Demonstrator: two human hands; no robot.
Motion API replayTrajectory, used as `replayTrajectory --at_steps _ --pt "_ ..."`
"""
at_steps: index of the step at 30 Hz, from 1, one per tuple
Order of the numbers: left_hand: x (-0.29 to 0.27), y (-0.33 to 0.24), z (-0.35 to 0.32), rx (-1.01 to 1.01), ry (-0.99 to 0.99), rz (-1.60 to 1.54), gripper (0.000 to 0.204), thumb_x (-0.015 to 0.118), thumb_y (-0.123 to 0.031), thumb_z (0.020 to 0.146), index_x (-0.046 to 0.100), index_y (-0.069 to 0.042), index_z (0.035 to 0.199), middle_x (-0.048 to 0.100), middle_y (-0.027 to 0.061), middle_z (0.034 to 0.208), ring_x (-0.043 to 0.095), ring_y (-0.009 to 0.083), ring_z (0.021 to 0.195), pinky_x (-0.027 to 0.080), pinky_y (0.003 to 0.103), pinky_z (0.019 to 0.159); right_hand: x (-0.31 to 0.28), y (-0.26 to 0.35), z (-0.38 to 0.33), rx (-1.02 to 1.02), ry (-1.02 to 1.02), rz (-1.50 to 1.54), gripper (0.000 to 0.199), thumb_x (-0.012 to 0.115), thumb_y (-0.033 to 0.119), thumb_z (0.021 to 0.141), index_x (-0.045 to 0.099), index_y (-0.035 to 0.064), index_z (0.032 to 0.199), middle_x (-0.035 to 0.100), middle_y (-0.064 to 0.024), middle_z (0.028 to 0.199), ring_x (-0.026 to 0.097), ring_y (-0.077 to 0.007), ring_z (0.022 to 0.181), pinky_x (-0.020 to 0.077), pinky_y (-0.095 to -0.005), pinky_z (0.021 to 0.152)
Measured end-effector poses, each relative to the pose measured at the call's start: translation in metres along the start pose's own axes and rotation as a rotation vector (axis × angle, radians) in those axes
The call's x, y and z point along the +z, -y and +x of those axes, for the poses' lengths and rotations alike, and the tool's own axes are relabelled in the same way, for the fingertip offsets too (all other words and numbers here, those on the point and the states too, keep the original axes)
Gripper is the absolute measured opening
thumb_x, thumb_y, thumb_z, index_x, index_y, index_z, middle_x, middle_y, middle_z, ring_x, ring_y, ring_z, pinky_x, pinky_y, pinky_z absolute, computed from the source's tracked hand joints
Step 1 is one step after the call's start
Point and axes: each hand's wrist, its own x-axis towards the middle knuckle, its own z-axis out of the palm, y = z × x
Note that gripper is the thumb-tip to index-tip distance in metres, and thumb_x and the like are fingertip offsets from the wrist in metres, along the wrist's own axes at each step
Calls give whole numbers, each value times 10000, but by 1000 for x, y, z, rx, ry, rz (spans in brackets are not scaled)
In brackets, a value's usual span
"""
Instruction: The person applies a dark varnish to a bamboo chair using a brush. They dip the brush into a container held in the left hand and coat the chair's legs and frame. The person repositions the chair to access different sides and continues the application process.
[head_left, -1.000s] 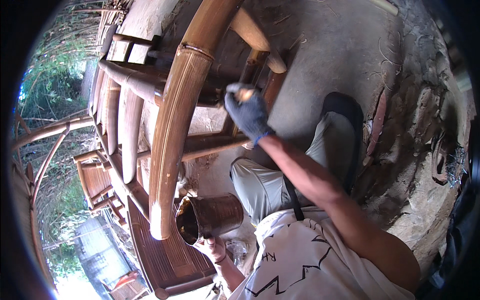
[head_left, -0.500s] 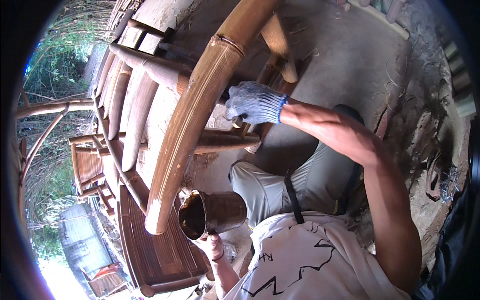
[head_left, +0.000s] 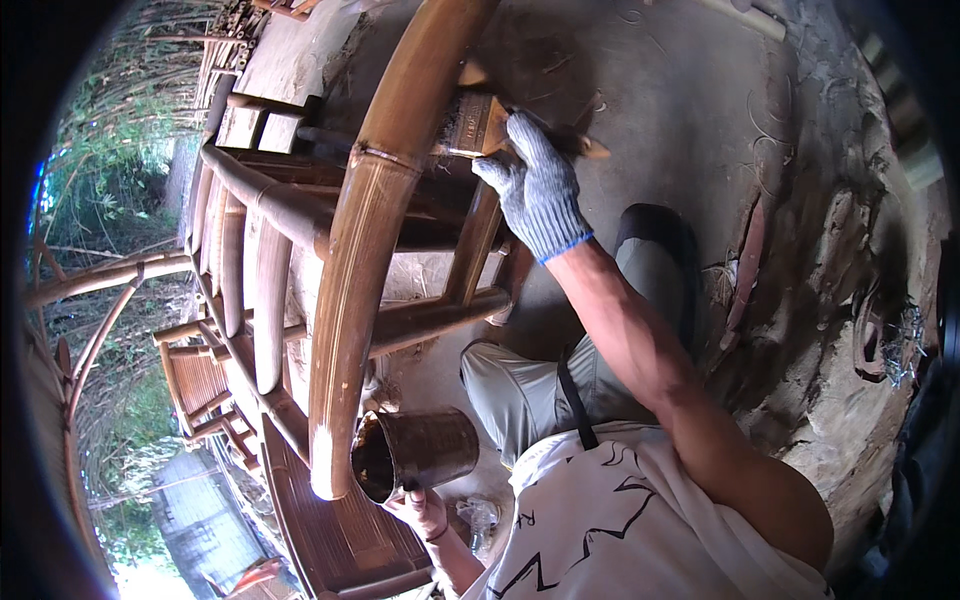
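A flat paintbrush [head_left: 470,126] with a metal ferrule and wooden handle is gripped in my right hand [head_left: 540,190], which wears a grey knitted glove. Its bristles reach the side of a thick, curved bamboo pole [head_left: 352,260], near a node; whether they touch it I cannot make out. This pole is the top rail of a bamboo frame with legs and cross-pieces [head_left: 415,322] beneath it. Below the pole's near end, my bare left hand [head_left: 422,512] holds a brown-stained can [head_left: 430,448] from underneath. The can is tilted with its dark mouth facing left.
Bamboo slats [head_left: 268,300] and a long bamboo bench [head_left: 350,530] stand to the left. A bamboo chair [head_left: 195,380] is farther off. Scraps and a reddish-brown strip [head_left: 745,262] lie on the ground at right. A clear plastic item [head_left: 480,520] sits beside my left wrist.
My right hand has moved up and away along the pole, and the brush in it now shows plainly. My left hand still holds the can, slightly lower. The whole view has shifted a little.
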Motion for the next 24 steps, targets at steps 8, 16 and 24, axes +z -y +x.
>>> replayTrajectory --at_steps 8,16,24 --pt "1 27 0 -21 35 -17 710 921 -431 633 552 -11 1072 611 42 800 589 131 766 513 303 730 -42 -76 -7 368 6 168 266 683 200 888 588 45 1082 620 -92 935 641 -210 796 600 -333 724" --pt "-4 23 3 -32 76 -29 654 897 -443 658 509 -24 974 581 40 832 559 137 780 475 307 730 -24 -42 0 -186 63 -1176 294 704 310 851 672 28 775 676 -109 651 686 -243 602 562 -341 564" --pt "-92 84 2 -85 199 -28 810 908 -440 636 432 -22 1141 566 69 1052 558 174 933 464 345 835 -66 -18 -26 -313 -104 -666 217 664 224 896 665 62 1040 659 -48 879 653 -143 722 568 -263 597"
